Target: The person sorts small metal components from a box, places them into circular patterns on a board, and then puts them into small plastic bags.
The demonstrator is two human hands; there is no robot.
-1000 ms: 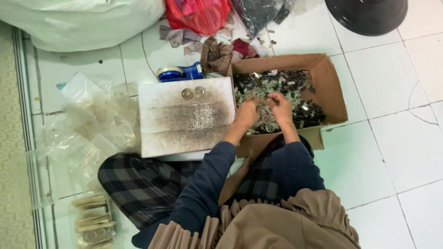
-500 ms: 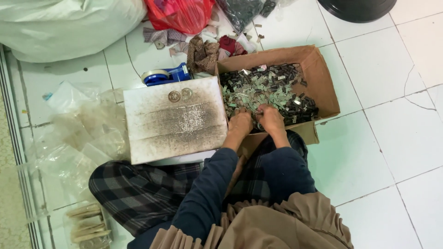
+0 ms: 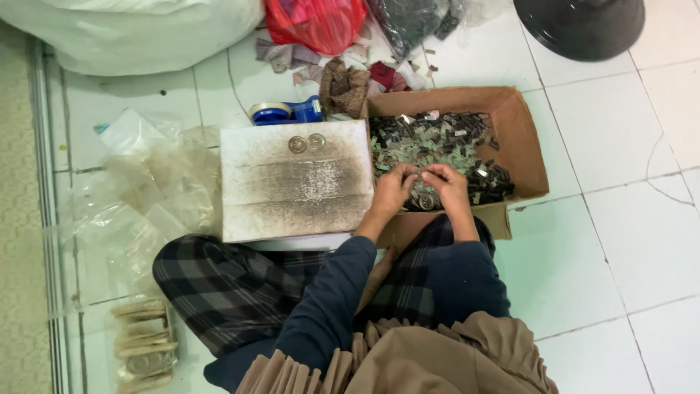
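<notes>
The person wears a dark navy long-sleeved top whose sleeves reach the wrists above the bare left hand [image 3: 392,191] and right hand [image 3: 450,187], dark grey-and-black plaid trousers, and a tan-brown cloth falling in pleated folds over the chest.

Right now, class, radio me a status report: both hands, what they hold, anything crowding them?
Left hand and right hand together over the cardboard box, pinching a small round metal piece. Box full of small metal pieces. White board beside, nothing blocking.
</notes>
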